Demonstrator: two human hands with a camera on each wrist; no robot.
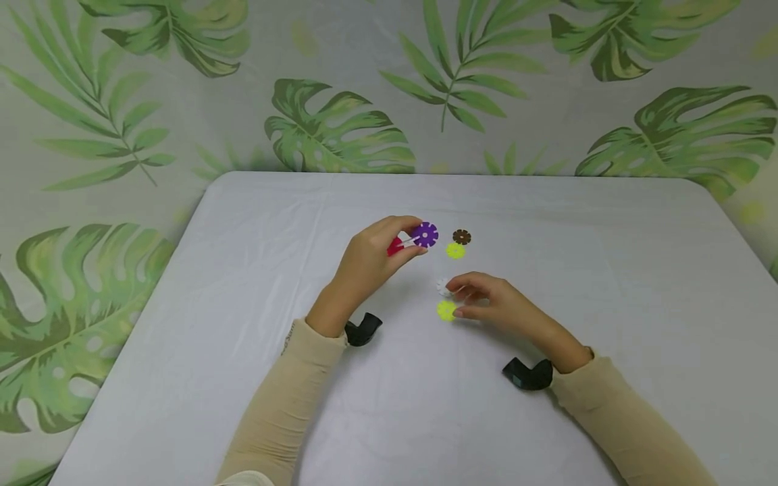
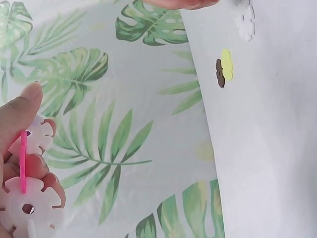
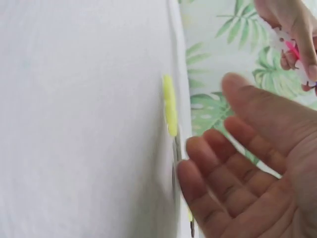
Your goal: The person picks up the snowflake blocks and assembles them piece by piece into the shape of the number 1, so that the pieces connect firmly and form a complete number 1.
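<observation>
I have joined discs (image 1: 429, 238) pinched in my left grip (image 1: 371, 253) above the bench (image 1: 559, 236); my right grip (image 1: 495, 302), loosely released, hangs beside the white disc (image 1: 442, 288) and nearer yellow disc (image 1: 446, 310) lying there.

I see: purple disc (image 1: 428, 231) | hot-pink disc (image 1: 394, 247) | white disc (image 1: 442, 288) | brown disc (image 1: 462, 237) | far yellow disc (image 1: 455, 251), near yellow disc (image 1: 446, 310) | plain white tablecloth (image 1: 608, 270) | pale backdrop (image 1: 340, 40) patterned with green leaves (image 1: 349, 138) | beige sleeves (image 1: 279, 405), dark marks (image 1: 288, 337) on the left one | black wrist cameras (image 1: 527, 375)
</observation>
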